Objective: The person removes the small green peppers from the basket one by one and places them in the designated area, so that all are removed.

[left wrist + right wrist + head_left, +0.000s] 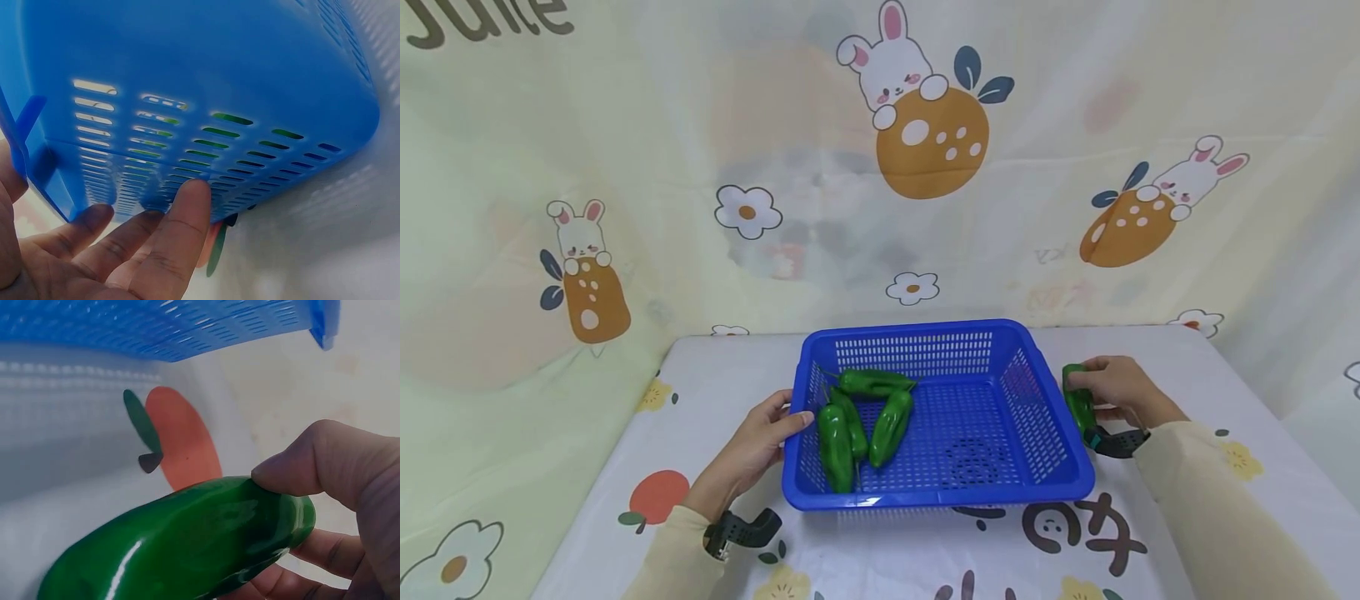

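Observation:
A blue plastic basket point(940, 498) holds several green peppers point(891, 427) grouped in its left half. My left hand point(760, 442) grips the basket's left side, thumb over the rim; in the left wrist view its fingers point(187, 219) lie against the slotted outer wall point(187, 50). Just outside the basket's right side, my right hand point(1123, 390) pinches one green pepper point(1079, 403) near its upper end. The right wrist view shows that pepper point(169, 544) between the thumb and fingers of the right hand point(350, 487), below the basket's edge point(187, 331).
The basket stands on a table with a printed white cloth point(880, 567). A curtain with rabbit and flower prints point(820, 108) hangs behind and at the sides. Black wrist devices sit at both wrists.

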`<state>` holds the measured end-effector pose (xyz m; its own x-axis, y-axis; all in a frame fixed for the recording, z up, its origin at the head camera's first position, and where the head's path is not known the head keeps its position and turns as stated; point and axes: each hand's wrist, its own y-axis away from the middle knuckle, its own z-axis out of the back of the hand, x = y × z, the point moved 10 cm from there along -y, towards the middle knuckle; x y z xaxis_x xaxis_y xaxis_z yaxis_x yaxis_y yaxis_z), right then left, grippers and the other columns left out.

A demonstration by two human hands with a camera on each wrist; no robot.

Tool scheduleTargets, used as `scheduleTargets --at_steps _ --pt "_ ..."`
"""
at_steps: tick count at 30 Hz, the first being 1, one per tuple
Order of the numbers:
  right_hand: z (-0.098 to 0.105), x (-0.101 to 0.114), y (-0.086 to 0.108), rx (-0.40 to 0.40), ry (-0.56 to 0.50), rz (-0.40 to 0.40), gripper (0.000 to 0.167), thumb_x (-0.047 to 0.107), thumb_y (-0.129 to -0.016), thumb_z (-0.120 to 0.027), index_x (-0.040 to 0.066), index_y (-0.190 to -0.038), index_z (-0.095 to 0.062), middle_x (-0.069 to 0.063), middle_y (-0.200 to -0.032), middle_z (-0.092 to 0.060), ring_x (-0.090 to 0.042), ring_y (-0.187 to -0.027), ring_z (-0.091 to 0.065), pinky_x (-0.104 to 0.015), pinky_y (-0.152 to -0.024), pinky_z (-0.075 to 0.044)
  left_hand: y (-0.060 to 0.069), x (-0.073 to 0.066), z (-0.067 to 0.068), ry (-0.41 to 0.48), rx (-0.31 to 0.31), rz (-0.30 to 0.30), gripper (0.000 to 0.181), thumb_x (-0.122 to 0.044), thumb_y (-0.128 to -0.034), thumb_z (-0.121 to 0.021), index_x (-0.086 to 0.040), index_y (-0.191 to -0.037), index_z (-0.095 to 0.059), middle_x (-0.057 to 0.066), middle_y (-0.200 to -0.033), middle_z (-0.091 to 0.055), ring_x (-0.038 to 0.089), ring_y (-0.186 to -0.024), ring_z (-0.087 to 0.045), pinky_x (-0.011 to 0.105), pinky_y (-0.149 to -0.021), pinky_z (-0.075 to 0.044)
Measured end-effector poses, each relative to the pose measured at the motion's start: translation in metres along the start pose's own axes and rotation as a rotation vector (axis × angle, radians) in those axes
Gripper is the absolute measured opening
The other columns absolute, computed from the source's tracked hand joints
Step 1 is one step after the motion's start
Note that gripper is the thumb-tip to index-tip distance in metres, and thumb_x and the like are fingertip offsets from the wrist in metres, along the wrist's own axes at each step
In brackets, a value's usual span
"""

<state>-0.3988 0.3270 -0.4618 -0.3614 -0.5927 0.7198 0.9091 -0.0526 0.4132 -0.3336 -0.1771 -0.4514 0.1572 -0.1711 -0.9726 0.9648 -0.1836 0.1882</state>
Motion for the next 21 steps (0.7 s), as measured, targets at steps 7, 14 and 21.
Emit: scheduleTargets --at_steps 7,14,21 --pt "-0.0033 -0.0035 -0.0037 -0.007 0.021 -0.015 0.069 0.029 -0.1 -0.063 -0.015 -0.146 -0.039 -0.038 -0.134 -0.054 -0.043 -0.108 -0.063 -0.045 -0.083 -0.063 0.0007 -0.0015 -0.0011 0.009 0.008 -0.006 0.055 -0.024 -0.1033 -0.063 -0.005 -0.151 -0.045 0.023 -0.135 -0.065 0.033 -0.114 -0.071 0.048 -0.091 -0.062" --pt "-0.0054 -0.0053 -0.0066 -0.008 0.05 -0.019 0.067 0.028 -0.099 -0.065 -0.016 -0.143 -0.041 -0.038 -0.129 -0.054 -0.042 -0.102 -0.063 -0.043 -0.077 -0.063 0.0009 -0.0016 -0.0006 0.014 0.012 -0.01 0.055 -0.024 -0.1036 -0.063 -0.004 -0.151 -0.045 0.024 -0.135 -0.065 0.033 -0.113 -0.071 0.047 -0.09 -0.062" --pt "-0.0062 -0.0062 -0.0104 -0.016 0.087 -0.03 0.067 0.028 -0.099 -0.065 -0.017 -0.142 -0.042 -0.039 -0.128 -0.054 -0.044 -0.102 -0.063 -0.045 -0.077 -0.063 0.0 -0.0009 -0.0001 0.015 0.005 -0.008 0.054 -0.024 -0.1031 -0.063 -0.004 -0.15 -0.046 0.023 -0.133 -0.066 0.032 -0.111 -0.072 0.047 -0.09 -0.063"
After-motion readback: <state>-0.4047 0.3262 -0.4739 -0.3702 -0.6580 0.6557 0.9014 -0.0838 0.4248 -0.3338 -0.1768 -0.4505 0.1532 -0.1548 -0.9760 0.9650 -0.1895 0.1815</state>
